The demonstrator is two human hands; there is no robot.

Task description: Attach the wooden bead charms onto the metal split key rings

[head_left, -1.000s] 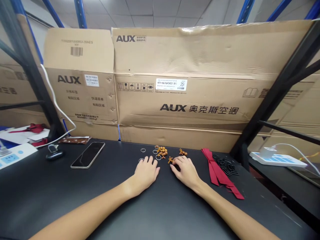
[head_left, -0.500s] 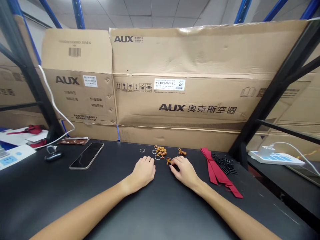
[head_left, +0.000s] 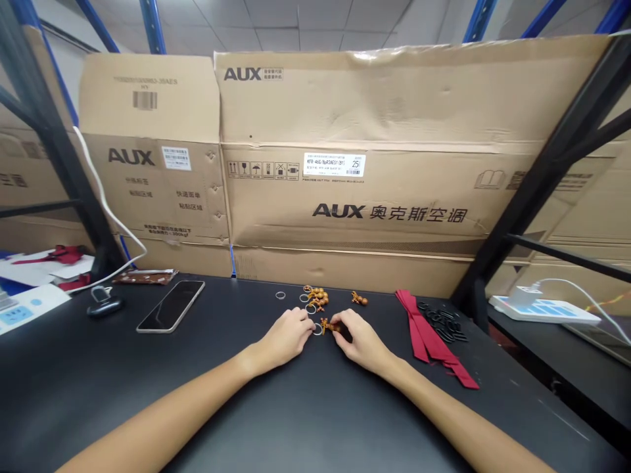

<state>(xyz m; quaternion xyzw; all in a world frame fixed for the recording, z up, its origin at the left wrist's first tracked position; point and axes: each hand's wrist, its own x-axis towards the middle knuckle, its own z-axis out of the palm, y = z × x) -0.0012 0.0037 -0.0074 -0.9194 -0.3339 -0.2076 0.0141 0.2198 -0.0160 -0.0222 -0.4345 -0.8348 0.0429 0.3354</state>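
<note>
My right hand (head_left: 362, 340) pinches a small brown wooden-bead charm (head_left: 327, 326) between thumb and fingers, low over the black table (head_left: 315, 420). A silver key ring (head_left: 318, 329) lies at the charm's left end. My left hand (head_left: 288, 336) is closed, its fingertips at the left edge of that ring; part of the grip is hidden. Just behind my hands sits a cluster of similar brown charms (head_left: 319, 297) with key rings. Another brown charm (head_left: 359, 299) lies apart to the right, and a loose key ring (head_left: 280, 295) to the left.
Red fabric strips (head_left: 428, 335) and a pile of black clasps (head_left: 444, 322) lie at the right. To the left are a phone (head_left: 171, 307), a black object (head_left: 105, 306) and a brown packet (head_left: 144, 277). Cardboard boxes (head_left: 345, 263) wall off the back.
My right hand has brought the charm a little left and toward me. My left hand has moved slightly right, and its fingers now meet the ring beside the charm.
</note>
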